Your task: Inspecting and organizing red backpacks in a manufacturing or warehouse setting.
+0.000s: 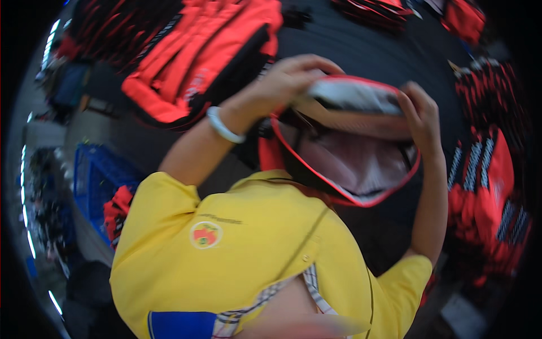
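While both hands hold it open in front of the chest, a red-trimmed bag [355, 161] with a pale, shiny lining faces upward, its mouth spread wide above a dark work surface [327, 45]. The left hand [299, 78] is closed on the upper left of its rim, and the right hand [420, 116] grips the right side, thumb toward the opening. A white bracelet [223, 125] circles the left wrist.

Just beyond the left forearm lie red-and-black bags [186, 79], the nearest one printed with pale lettering blurred past reading. To the right, red fabric pieces [497, 169] carry black strips [473, 164] patterned with white characters, also too smeared to make out.

On the person's yellow polo shirt [254, 254] sits a round white-edged emblem [206, 235] with a red, fruit-like shape and green on it; above runs a line of tiny dark print. A blue plastic crate [90, 175] stands at the left, near a red bundle [117, 210].
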The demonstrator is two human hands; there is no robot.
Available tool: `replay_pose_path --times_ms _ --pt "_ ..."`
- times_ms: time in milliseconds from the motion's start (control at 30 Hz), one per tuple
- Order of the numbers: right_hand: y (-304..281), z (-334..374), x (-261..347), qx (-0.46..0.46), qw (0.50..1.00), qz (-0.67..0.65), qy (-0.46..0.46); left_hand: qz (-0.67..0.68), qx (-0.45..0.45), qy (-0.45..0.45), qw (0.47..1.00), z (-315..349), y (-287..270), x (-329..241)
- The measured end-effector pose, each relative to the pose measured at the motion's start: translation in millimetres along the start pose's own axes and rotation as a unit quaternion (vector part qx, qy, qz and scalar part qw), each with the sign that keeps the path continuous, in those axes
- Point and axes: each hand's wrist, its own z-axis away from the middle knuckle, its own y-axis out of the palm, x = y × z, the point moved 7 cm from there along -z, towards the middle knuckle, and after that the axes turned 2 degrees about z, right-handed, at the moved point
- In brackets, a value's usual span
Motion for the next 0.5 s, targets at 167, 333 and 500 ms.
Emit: replay_pose_path --times_ms 167,333,500 --pt "3.3 -25.8 30.9 0.008 0.987 0.074 -0.141 -0.050 0.127 -0.013 0.991 0.6 8.6 -41.2" --pt "7.3 -20.6 16.0 0.177 0.974 0.142 0.025 -0.488 0.110 0.116 0.858 -37.2 13.0 -55.3" --pt "-28.9 -38.8 47.9 0.078 0.979 0.187 -0.008 -0.623 -0.094 0.248 0.736 -103.0 7.1 -94.0"
